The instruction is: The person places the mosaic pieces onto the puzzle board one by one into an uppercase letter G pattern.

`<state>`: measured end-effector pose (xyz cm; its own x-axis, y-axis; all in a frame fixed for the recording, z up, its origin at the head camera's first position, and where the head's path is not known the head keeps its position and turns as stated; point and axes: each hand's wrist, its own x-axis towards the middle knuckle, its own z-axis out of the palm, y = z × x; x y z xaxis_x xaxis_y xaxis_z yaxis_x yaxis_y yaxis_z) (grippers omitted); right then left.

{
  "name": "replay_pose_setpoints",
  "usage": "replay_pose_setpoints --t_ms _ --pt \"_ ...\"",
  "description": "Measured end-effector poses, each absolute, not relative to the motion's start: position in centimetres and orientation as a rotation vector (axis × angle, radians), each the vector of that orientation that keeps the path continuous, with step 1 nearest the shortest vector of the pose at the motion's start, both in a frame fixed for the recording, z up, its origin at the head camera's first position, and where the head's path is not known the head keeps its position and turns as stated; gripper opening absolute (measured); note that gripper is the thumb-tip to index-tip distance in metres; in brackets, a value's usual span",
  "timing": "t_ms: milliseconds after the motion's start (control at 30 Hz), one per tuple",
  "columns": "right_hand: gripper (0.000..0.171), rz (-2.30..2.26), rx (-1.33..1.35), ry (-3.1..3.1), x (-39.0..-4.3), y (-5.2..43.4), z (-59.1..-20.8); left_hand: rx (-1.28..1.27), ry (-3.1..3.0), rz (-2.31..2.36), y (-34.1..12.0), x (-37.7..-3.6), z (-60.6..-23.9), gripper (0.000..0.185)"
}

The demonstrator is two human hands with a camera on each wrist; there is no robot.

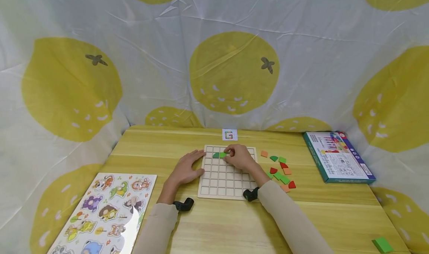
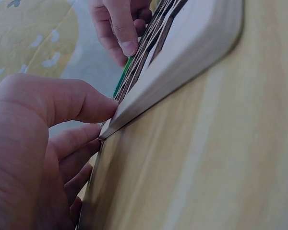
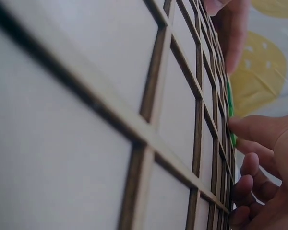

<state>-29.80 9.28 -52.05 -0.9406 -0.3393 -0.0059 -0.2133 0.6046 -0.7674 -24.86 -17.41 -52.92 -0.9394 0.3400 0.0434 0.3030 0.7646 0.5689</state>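
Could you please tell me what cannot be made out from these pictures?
Head view: some squares of the grid board are hidden by the right hand.
Head view: the bottom edge cuts off the animal board; glare whitens part of it.
Head view: fine print on the box and details on the card are too small.
Left wrist view: the top edge cuts off the right hand.

A little play corner, this, though home or studio I can't tell: lemon-print cloth point(image 1: 151, 67) hangs around three sides of a wood-grain tabletop point(image 1: 207, 224) carrying a cartoon-animal board point(image 1: 106, 211), a printed box point(image 1: 338, 157) and a gridded wooden board point(image 1: 222, 183).
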Motion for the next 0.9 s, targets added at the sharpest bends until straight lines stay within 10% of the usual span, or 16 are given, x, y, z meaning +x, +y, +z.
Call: replay_pose_setpoints --t_ms 900 --pt "0.03 -1.343 -0.352 2.793 -27.6 18.7 -50.8 0.595 2.877 0.85 -17.4 -24.7 -53.0 0.076"
